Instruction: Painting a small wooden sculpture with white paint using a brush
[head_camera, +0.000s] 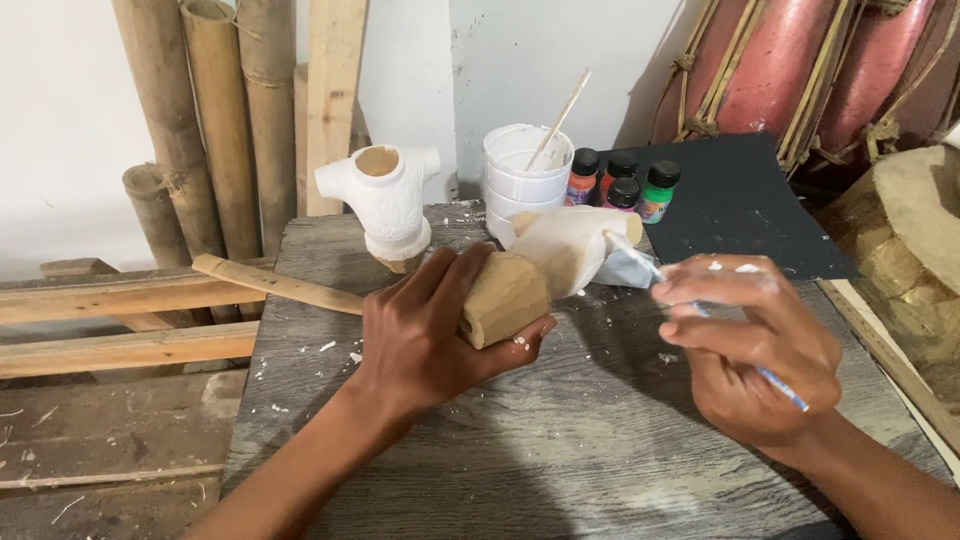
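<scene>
- The left hand (425, 335) is wrapped around the bare brown end of a carved wooden figure (545, 265), holding it lifted just above the grey tabletop (560, 450), its far half already coated white.
- The right hand (755, 345) pinches a thin brush (700, 312) between closed fingers; the bristle end touches the white part of the figure.
- A white-painted torso carving (385, 200) stands at the tabletop's far edge, with a white tub (520, 180) holding a stick just beside the figure, and four small paint bottles (622, 182) next to the tub.
- Risk, as I judge it: the wet white coat could smear if the left hand's fingers creep forward onto it.
- The figure's far end sits close to the tub; a swing of it could knock the tub or the bottles.
- A loaded brush may drip onto the tabletop, which already carries white flecks.
</scene>
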